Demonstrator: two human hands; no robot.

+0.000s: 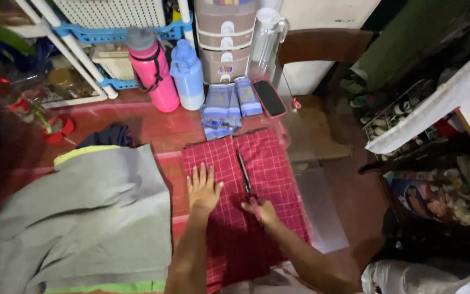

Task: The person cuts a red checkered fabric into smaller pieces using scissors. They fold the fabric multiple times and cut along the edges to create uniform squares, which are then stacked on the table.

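Here, scissors [244,173] amid red cloth [270,179]

The cloth [246,218] was dark red with a fine pale check. The folded fabric [228,106] was blue, striped. One bottle [153,71] was pink, another [187,76] pale blue. The garment [88,212] was grey, edged lime.

dim warm indoor light, soft blur, dark corners
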